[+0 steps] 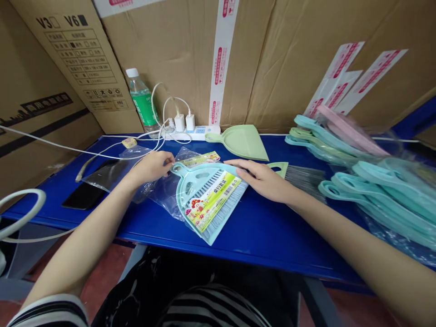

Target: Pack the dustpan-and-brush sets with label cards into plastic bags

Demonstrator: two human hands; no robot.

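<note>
1. Our left hand is half closed, its fingers curled over the clear plastic bag. We cannot tell whether they pinch the film.
2. Our right hand lies open and nearly flat, its fingertips at the upper edge of the teal hand brush.
3. That teal hand brush lies flat on the bag between our hands, on the blue table. Its grey bristles point toward the lower right, and a yellow-and-white printed label runs across it.
4. Just past our right hand lies a green-handled brush with grey bristles. Farther back, a pale green dustpan rests near the cardboard cartons.
5. To our right, bagged teal plastic dustpans lie piled, with a pink one behind them.
6. At the back stand a water bottle and a power strip holding two white chargers. A black smartphone lies toward our left, partly under a second plastic bag.
</note>
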